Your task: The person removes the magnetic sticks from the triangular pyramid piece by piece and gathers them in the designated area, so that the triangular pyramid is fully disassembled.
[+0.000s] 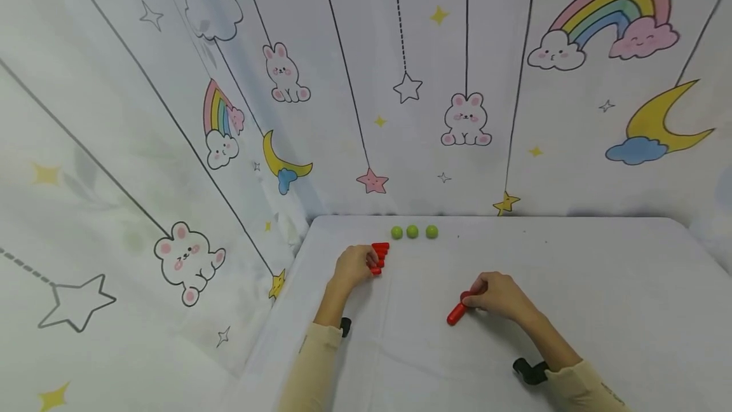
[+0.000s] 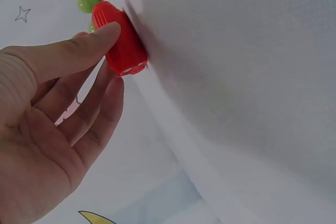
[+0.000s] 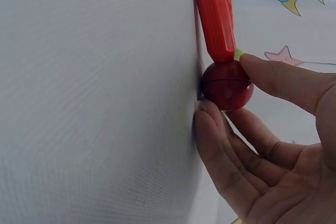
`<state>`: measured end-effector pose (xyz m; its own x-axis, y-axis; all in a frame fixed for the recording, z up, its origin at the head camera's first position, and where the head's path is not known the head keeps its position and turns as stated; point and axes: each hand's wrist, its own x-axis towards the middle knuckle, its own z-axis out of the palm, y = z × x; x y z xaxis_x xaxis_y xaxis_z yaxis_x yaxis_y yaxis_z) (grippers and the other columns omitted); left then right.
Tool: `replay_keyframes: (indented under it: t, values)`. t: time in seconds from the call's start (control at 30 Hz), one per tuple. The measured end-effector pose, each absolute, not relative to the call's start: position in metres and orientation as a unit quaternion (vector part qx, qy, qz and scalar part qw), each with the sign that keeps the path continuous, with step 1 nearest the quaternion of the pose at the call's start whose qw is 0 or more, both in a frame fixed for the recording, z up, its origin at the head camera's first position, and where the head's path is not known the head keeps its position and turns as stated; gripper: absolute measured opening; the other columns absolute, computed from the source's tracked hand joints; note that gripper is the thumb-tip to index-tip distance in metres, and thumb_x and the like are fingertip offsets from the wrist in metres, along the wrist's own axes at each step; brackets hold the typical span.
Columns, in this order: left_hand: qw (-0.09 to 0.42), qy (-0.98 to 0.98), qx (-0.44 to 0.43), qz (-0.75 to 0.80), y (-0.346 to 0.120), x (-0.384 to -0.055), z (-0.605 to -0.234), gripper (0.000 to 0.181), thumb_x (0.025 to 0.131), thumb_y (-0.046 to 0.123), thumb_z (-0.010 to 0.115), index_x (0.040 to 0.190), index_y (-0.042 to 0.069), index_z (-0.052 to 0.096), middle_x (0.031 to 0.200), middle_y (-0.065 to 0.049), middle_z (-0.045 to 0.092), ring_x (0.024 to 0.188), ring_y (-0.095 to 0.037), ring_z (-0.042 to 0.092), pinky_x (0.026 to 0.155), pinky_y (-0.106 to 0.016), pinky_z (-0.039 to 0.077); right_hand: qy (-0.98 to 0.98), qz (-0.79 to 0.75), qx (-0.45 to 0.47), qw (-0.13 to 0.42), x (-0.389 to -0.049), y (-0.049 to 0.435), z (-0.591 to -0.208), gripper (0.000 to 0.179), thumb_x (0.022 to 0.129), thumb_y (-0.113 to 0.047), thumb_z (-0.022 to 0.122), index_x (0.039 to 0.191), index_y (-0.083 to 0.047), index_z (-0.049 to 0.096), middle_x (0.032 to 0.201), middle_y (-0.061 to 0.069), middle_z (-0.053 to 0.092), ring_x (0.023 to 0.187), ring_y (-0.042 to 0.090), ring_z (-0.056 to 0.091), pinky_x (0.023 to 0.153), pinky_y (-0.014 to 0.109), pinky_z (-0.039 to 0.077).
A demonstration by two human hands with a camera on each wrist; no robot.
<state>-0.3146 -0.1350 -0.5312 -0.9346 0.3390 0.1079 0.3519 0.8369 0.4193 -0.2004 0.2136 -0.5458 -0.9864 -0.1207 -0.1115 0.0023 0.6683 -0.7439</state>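
In the head view my left hand [image 1: 351, 267] is at a short row of red rods [image 1: 380, 247] on the white table. Its thumb and fingers pinch a faceted red rod [image 2: 128, 45], seen close up in the left wrist view. Over to the right, my right hand [image 1: 500, 296] holds a dark red ball [image 3: 227, 90] with a seam line, between thumb and fingertips. Against that ball lies one end of another red rod [image 3: 216, 22], its length pointing away from the hand. How the two are joined cannot be seen.
Three green balls [image 1: 412, 231] stand in a line near the table's [image 1: 600, 310] back edge, beyond the red rods. White curtains [image 1: 343, 100] with cartoon drawings hang behind and to the left. A black wrist mount [image 1: 530, 370] sits on the right forearm.
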Motion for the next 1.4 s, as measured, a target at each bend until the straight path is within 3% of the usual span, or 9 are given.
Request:
replay_keyframes:
  t: [0.3, 0.7, 0.93, 1.23, 1.4]
  values:
    - [0.025, -0.964, -0.191, -0.186, -0.133, -0.318, -0.539, 0.025, 0.079, -0.011, 0.075, 0.094, 0.01, 0.074, 0.084, -0.002, 0.072, 0.074, -0.013, 0.061, 0.069, -0.03, 0.052, 0.912, -0.398, -0.03, 0.091, -0.2, 0.21, -0.546, 0.027, 0.085, -0.027, 0.087, 0.095, -0.008, 0.07, 0.079, 0.0, 0.066, 0.071, 0.018, 0.06, 0.061, 0.033, 0.049]
    - [0.026, -0.966, -0.187, -0.175, -0.132, -0.322, -0.542, 0.024, 0.081, -0.01, 0.076, 0.09, 0.012, 0.074, 0.082, 0.001, 0.069, 0.075, -0.013, 0.061, 0.069, -0.031, 0.053, 0.913, -0.397, -0.043, 0.083, -0.199, 0.21, -0.547, 0.026, 0.087, -0.029, 0.085, 0.1, -0.008, 0.075, 0.079, -0.001, 0.066, 0.07, 0.016, 0.059, 0.06, 0.034, 0.048]
    - [0.025, -0.966, -0.186, -0.175, -0.134, -0.319, -0.538, 0.028, 0.076, -0.011, 0.081, 0.092, 0.011, 0.074, 0.087, 0.0, 0.068, 0.08, -0.016, 0.062, 0.073, -0.034, 0.055, 0.918, -0.386, -0.05, 0.075, -0.2, 0.21, -0.547, 0.024, 0.088, -0.032, 0.085, 0.101, -0.013, 0.077, 0.085, 0.0, 0.068, 0.073, 0.016, 0.059, 0.061, 0.034, 0.048]
    - [0.039, -0.963, -0.182, -0.194, -0.131, -0.315, -0.531, 0.037, 0.08, -0.006, 0.081, 0.113, 0.007, 0.072, 0.094, -0.006, 0.073, 0.083, -0.018, 0.065, 0.075, -0.035, 0.056, 0.913, -0.4, -0.048, 0.066, -0.198, 0.208, -0.547, 0.02, 0.088, -0.027, 0.085, 0.096, -0.011, 0.076, 0.084, -0.001, 0.069, 0.073, 0.016, 0.061, 0.062, 0.033, 0.052]
    - [0.036, -0.959, -0.187, -0.207, -0.126, -0.311, -0.532, 0.038, 0.079, -0.001, 0.085, 0.114, 0.007, 0.072, 0.094, -0.005, 0.072, 0.083, -0.017, 0.064, 0.074, -0.034, 0.055, 0.905, -0.417, -0.042, 0.071, -0.2, 0.206, -0.551, 0.023, 0.088, -0.024, 0.085, 0.103, -0.01, 0.076, 0.088, 0.001, 0.07, 0.069, 0.015, 0.064, 0.06, 0.031, 0.055]
